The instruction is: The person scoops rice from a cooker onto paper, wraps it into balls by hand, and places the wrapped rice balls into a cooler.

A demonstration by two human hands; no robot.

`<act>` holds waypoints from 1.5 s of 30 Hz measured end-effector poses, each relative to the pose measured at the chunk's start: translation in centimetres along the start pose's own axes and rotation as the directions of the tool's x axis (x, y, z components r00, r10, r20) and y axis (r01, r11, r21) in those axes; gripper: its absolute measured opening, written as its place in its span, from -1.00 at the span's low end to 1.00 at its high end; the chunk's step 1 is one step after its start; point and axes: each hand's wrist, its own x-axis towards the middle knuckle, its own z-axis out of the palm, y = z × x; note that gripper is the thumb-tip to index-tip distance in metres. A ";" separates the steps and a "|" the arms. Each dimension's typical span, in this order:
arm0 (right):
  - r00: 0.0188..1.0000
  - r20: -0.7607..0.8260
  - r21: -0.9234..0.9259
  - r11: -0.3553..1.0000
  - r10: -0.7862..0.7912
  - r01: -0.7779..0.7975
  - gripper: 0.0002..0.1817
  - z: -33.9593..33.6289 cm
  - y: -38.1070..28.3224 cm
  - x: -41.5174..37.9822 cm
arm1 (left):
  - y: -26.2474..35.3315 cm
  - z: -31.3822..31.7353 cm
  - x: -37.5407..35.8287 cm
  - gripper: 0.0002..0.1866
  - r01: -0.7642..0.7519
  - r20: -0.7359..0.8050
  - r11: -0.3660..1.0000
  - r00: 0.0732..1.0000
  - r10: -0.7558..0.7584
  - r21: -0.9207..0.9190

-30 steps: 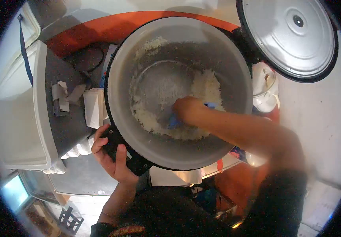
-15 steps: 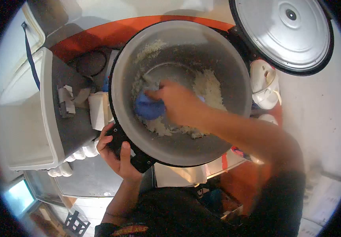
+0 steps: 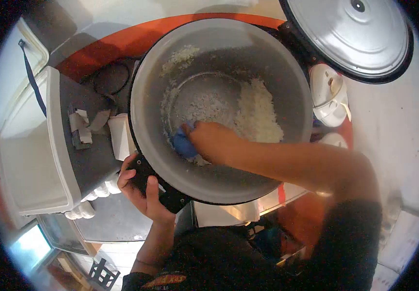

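Note:
A large round grey pot (image 3: 248, 184) fills the middle of the view, with white rice (image 3: 260, 114) sticking to its bottom and walls. Inside it, at the lower left of the bottom, my right hand (image 3: 212, 141) is closed on a blue scoop-like object (image 3: 184, 143), partly hidden by the fingers. My left hand (image 3: 144, 191) grips the black handle (image 3: 166, 194) on the pot's lower left side, its thumb on top.
The silver lid (image 3: 357, 34) stands open at the upper right, hinged to the pot. White containers (image 3: 328, 94) sit right of the pot. An open white cooler box (image 3: 59, 145) is at the left, with a paper cup (image 3: 119, 137) beside it.
My right hand has moved down slightly within the pot with the blue object, and more of the bottom shows above it. My left hand keeps its hold on the handle.

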 end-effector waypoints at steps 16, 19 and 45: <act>0.913 0.351 -0.106 0.977 0.209 -0.183 -0.77 -0.5 2.8 -2.4 | -0.5 0.0 0.2 -0.60 -0.039 -0.044 0.999 0.998 0.040 0.030; 0.924 0.331 -0.026 0.981 0.190 -0.193 -0.78 -1.5 1.3 -3.8 | -0.6 -0.1 0.1 -0.59 -0.059 -0.019 0.998 0.998 0.058 -0.034; 0.977 0.137 0.983 -0.141 0.164 -0.115 -0.76 -4.7 -4.3 -21.1 | -9.3 -13.1 -12.0 -0.49 0.009 0.392 0.915 0.902 -0.182 0.403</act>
